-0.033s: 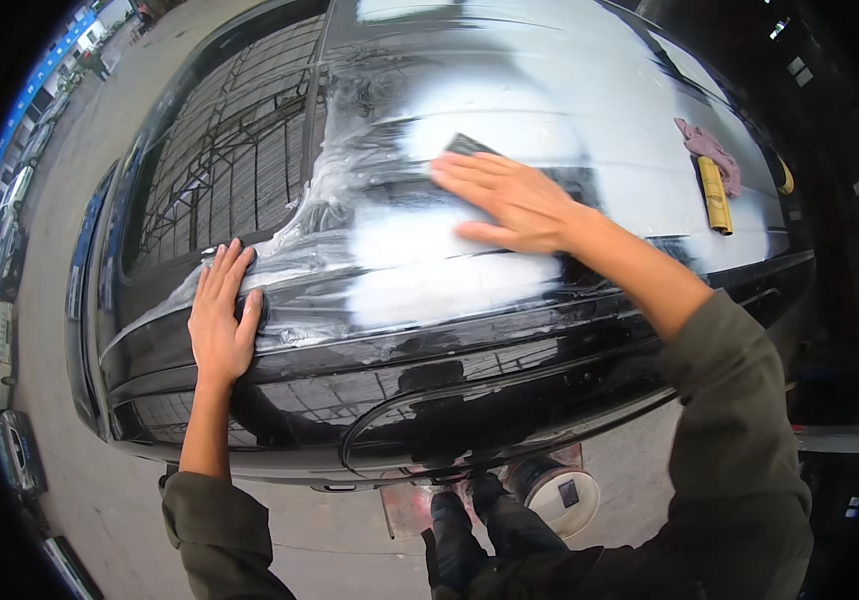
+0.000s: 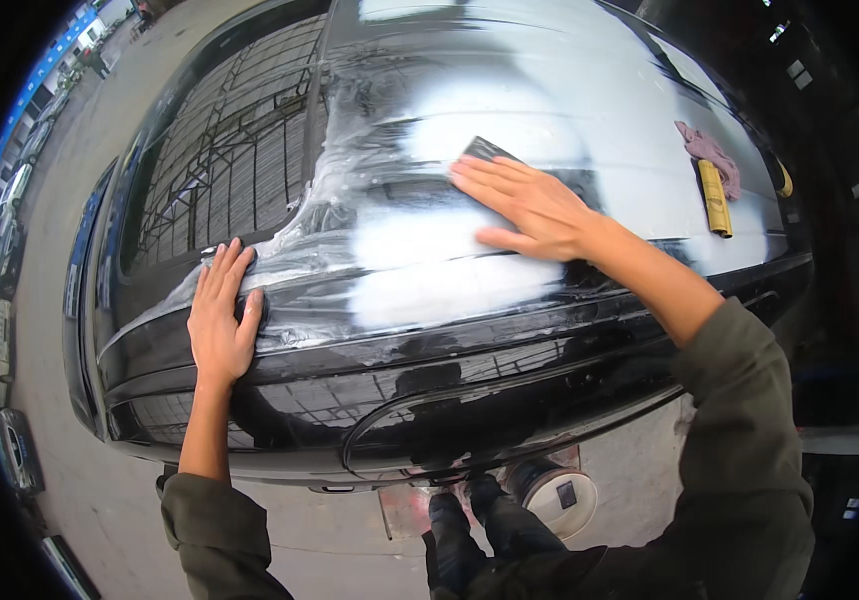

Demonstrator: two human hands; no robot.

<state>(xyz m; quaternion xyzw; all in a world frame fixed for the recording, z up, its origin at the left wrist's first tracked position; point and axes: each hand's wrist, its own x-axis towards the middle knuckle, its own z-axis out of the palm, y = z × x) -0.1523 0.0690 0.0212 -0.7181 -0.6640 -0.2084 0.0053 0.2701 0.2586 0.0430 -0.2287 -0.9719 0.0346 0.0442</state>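
A black car point(image 2: 590, 430) fills the middle, its roof point(image 2: 430, 280) coated in dull white patches with wet, milky streaks between them. My right hand point(image 2: 540, 215) presses a dark sheet of sandpaper point(image 2: 485, 149) flat against the roof; the sheet's far corner shows beyond the fingertips, the rest is hidden underneath. My left hand point(image 2: 222, 320) rests on the roof near its side edge, fingers stretched out and the thumb apart, beside the rear or front glass point(image 2: 235, 160); which glass I cannot tell. Its palm side is out of sight.
On the right of the roof lie a pink cloth point(image 2: 710, 150) and a yellow tube-shaped thing point(image 2: 716, 200). A round light-topped bucket point(image 2: 550, 505) stands by my feet, a small dark object on it. Parked cars point(image 2: 18, 455) line the far left.
My right hand has slid a short way to the right with the sandpaper under it. My left hand stays in place.
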